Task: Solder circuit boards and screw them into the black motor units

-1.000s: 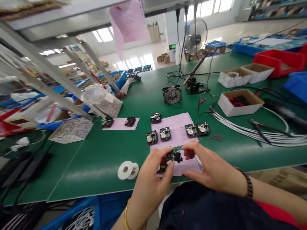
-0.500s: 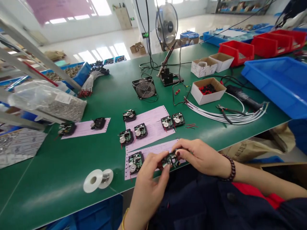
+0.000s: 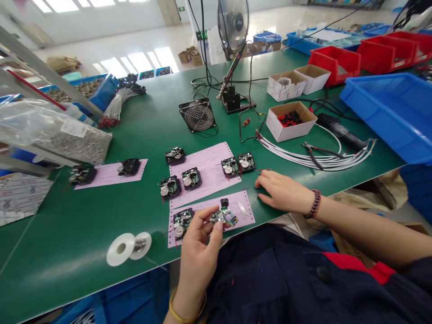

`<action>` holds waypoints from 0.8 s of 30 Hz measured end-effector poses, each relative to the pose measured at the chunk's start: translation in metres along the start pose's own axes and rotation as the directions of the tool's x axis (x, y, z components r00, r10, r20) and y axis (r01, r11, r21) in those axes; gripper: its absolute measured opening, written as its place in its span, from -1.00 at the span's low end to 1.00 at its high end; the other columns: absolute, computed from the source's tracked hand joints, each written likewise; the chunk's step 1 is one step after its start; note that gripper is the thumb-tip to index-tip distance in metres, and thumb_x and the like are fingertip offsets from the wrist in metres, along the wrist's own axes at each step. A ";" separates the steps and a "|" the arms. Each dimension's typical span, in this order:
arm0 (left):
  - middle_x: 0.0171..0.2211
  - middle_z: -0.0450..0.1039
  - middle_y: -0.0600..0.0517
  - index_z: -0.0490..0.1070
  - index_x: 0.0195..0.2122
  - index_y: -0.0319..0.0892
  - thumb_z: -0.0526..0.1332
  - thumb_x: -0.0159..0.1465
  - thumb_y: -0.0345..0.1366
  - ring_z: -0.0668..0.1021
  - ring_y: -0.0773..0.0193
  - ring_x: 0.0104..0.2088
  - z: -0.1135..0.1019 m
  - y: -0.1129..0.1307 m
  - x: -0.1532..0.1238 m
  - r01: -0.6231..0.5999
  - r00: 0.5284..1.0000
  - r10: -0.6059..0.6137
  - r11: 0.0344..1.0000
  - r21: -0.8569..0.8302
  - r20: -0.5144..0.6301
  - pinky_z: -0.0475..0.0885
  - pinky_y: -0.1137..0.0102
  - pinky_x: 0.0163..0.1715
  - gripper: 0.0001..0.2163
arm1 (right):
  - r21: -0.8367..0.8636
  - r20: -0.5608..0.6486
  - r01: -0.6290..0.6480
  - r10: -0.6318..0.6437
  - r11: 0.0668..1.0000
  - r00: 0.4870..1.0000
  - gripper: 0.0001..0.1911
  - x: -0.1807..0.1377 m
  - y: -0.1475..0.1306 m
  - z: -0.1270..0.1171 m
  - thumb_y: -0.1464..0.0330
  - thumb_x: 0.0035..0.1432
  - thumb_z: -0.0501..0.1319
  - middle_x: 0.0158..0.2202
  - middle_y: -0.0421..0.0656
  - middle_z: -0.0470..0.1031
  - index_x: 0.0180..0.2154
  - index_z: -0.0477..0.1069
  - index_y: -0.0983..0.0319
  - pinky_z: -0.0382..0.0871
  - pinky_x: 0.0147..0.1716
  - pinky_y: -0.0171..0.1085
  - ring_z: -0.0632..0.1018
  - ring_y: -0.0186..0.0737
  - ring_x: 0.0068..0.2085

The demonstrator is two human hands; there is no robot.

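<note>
The left hand [image 3: 199, 245] is closed on a small board [image 3: 223, 217], pinched by its rim between thumb and fingertips. This grip seems meant to keep the fingers off the parts and turn the face up toward the eyes. The board hangs just above the near pink sheet [image 3: 202, 208], close to the counter [image 3: 135, 202] front edge, so a slip would likely drop it on paper, not off the side. A finished-looking unit [image 3: 181, 222] lies on the same sheet just left of the thumb. The right hand [image 3: 283, 192] lies palm down and loosely open on the bare green beside the sheet. It holds nothing I can see, and its fingertips are near some red wire bits [image 3: 263, 170]. More units sit in pairs on the sheets behind, probably laid out to keep them sorted. Open room lies left, around the spool [image 3: 125, 247], and right of the wrist up to the cables [image 3: 324, 157]; the bin [image 3: 394, 108] closes off the far right
</note>
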State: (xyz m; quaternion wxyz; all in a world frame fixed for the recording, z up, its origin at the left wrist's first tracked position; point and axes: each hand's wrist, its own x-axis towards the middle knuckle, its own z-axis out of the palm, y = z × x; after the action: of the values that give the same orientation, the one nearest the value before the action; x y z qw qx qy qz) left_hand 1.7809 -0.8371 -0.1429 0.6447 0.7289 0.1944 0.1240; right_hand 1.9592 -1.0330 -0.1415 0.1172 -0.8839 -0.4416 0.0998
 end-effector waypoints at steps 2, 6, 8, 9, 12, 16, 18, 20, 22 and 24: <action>-0.11 0.59 -0.06 0.42 0.05 -0.16 0.29 0.31 -0.14 0.68 0.24 -0.29 0.002 -0.003 0.001 -0.007 1.000 0.006 1.000 0.010 0.003 0.60 0.34 -0.19 -0.66 | -0.082 0.030 0.025 -0.022 0.996 0.999 -0.83 0.010 -0.005 0.002 0.39 0.28 0.20 -0.09 0.09 0.49 -0.11 0.46 0.31 0.39 0.07 -0.07 0.52 0.05 0.01; -0.03 0.55 -0.11 0.40 0.05 -0.17 0.26 0.32 -0.14 0.69 0.21 -0.26 0.003 -0.006 0.001 -0.008 1.000 0.007 0.999 0.041 0.016 0.58 0.30 -0.13 -0.67 | -0.114 0.074 0.051 -0.043 0.992 0.996 -0.84 0.021 -0.010 0.004 0.47 0.27 0.12 -0.18 0.12 0.54 -0.22 0.48 0.33 0.41 -0.05 -0.14 0.57 0.03 -0.09; -0.02 0.53 -0.11 0.40 0.05 -0.17 0.25 0.33 -0.16 0.68 0.21 -0.25 0.003 -0.006 0.001 -0.012 1.000 0.011 0.998 0.054 0.021 0.58 0.31 -0.13 -0.68 | -0.094 0.083 0.050 -0.042 0.994 0.996 -0.88 0.021 -0.010 0.001 0.48 0.21 0.15 -0.23 0.08 0.57 -0.26 0.47 0.30 0.41 -0.17 -0.19 0.59 -0.03 -0.18; -0.03 0.53 -0.11 0.41 0.05 -0.17 0.24 0.34 -0.17 0.68 0.21 -0.24 0.004 -0.006 0.001 -0.022 1.000 0.021 0.998 0.063 0.018 0.58 0.31 -0.14 -0.69 | -0.065 0.087 0.042 -0.036 0.997 0.996 -0.90 0.020 -0.009 0.000 0.48 0.18 0.16 -0.29 0.02 0.57 -0.29 0.45 0.28 0.40 -0.23 -0.22 0.58 -0.08 -0.25; -0.08 0.53 -0.07 0.44 0.02 -0.15 0.23 0.33 -0.23 0.66 0.20 -0.18 0.006 -0.006 0.002 -0.085 0.996 0.085 0.988 0.130 0.006 0.58 0.33 -0.15 -0.74 | 0.325 0.089 -0.024 -0.006 0.945 0.996 -0.95 0.015 -0.012 -0.002 0.46 0.11 0.18 -0.46 -0.19 0.50 -0.37 0.37 0.21 0.33 -0.42 -0.33 0.50 -0.27 -0.44; -0.15 0.51 -0.01 0.47 0.01 -0.11 0.23 0.33 -0.30 0.64 0.21 -0.19 0.011 -0.005 0.004 -0.199 0.979 0.202 0.952 0.232 0.012 0.57 0.35 -0.19 -0.77 | 0.922 0.062 -0.053 -0.012 0.382 0.998 -0.92 0.008 -0.029 0.010 0.39 0.04 0.19 -0.48 -0.27 0.44 -0.37 0.28 0.19 0.34 -0.44 -0.36 0.44 -0.36 -0.46; -0.16 0.51 -0.01 0.48 0.01 -0.10 0.23 0.33 -0.32 0.63 0.22 -0.20 0.013 -0.004 0.004 -0.231 0.972 0.233 0.941 0.246 0.024 0.56 0.36 -0.21 -0.77 | 0.978 0.008 -0.014 0.032 0.209 0.999 -0.87 0.007 -0.041 0.019 0.36 0.03 0.23 -0.47 -0.29 0.41 -0.37 0.28 0.19 0.32 -0.43 -0.36 0.41 -0.38 -0.46; -0.16 0.50 -0.01 0.47 0.02 -0.10 0.22 0.34 -0.32 0.63 0.21 -0.20 0.015 -0.003 0.005 -0.244 0.969 0.243 0.939 0.244 0.033 0.56 0.36 -0.20 -0.77 | 0.989 -0.035 0.020 0.101 0.147 0.994 -0.83 0.007 -0.050 0.028 0.33 0.02 0.27 -0.48 -0.31 0.35 -0.37 0.28 0.20 0.27 -0.45 -0.37 0.35 -0.40 -0.47; -0.14 0.51 -0.02 0.47 0.02 -0.11 0.22 0.34 -0.32 0.63 0.21 -0.18 0.015 -0.003 0.005 -0.250 0.968 0.249 0.938 0.239 0.035 0.56 0.35 -0.19 -0.76 | 0.993 -0.041 0.026 0.133 0.113 0.990 -0.79 0.008 -0.056 0.034 0.30 0.02 0.30 -0.48 -0.32 0.31 -0.37 0.28 0.20 0.22 -0.47 -0.37 0.30 -0.41 -0.48; -0.12 0.51 -0.03 0.46 0.03 -0.11 0.22 0.35 -0.32 0.63 0.21 -0.17 0.015 -0.003 0.006 -0.253 0.967 0.253 0.938 0.238 0.033 0.56 0.35 -0.18 -0.76 | 0.996 -0.026 0.015 0.136 0.085 0.990 -0.76 0.008 -0.060 0.037 0.27 0.03 0.32 -0.48 -0.32 0.30 -0.35 0.28 0.20 0.19 -0.48 -0.37 0.28 -0.40 -0.48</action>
State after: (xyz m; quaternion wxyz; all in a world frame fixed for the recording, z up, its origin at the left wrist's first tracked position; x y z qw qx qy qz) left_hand 1.7924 -0.8480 -0.1488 0.5307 0.8205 0.1118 0.1806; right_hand 1.9085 -0.9871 -0.1602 0.7033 -0.5939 -0.2141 0.3268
